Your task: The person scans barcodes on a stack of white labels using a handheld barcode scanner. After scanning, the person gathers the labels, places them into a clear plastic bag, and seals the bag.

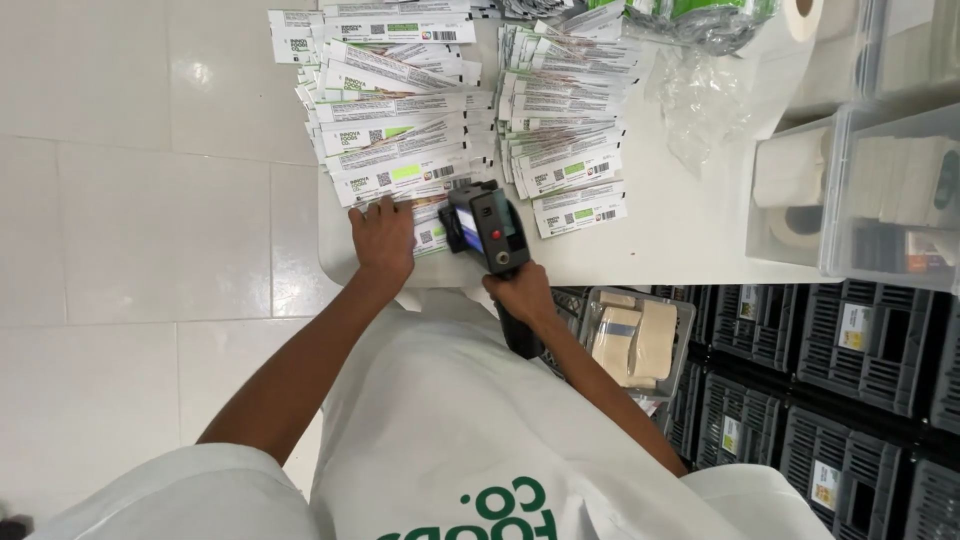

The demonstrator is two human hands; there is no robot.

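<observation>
My right hand (522, 293) grips the handle of a black handheld printer (487, 228) with a small screen and a red button, its head resting on the near end of a row of labels. My left hand (383, 238) lies flat on the left row of white and green printed labels (395, 150), pinning the nearest ones to the white table (680, 230). A second overlapping row of the same labels (565, 110) runs just to the right of the printer.
Clear plastic bags (700, 90) lie at the table's far right. A clear bin (860, 190) holds paper rolls. A small clear tray with beige pads (635, 340) sits below the table edge, beside black crates (800, 400). White tiled floor lies to the left.
</observation>
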